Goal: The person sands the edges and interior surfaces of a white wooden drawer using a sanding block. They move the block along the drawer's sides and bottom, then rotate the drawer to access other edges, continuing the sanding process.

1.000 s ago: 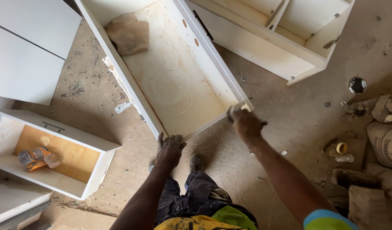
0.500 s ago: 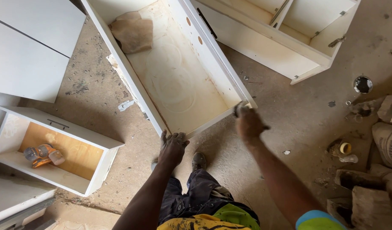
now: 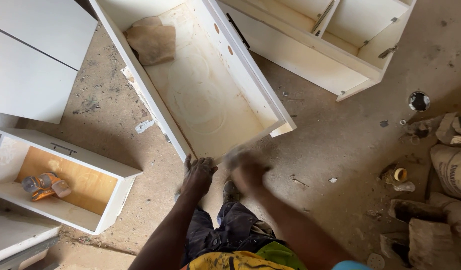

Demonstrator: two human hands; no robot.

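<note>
A long white cabinet box lies open side up on the dusty floor in front of me. A brown crumpled rag sits inside it at the far end. My left hand grips the box's near-left corner at the bottom edge. My right hand is blurred with motion, just below the middle of the near edge, close to my left hand. Whether it touches the box or holds anything is unclear. My dark trousers and one shoe show below the hands.
A smaller white box at left holds an orange tool. White panels lie at top left, and another white cabinet stands at top right. A round tin, sacks and blocks crowd the right side.
My right hand has left the box's near-right corner and swept left toward the middle of the near edge. My left hand has stayed on the near-left corner.
</note>
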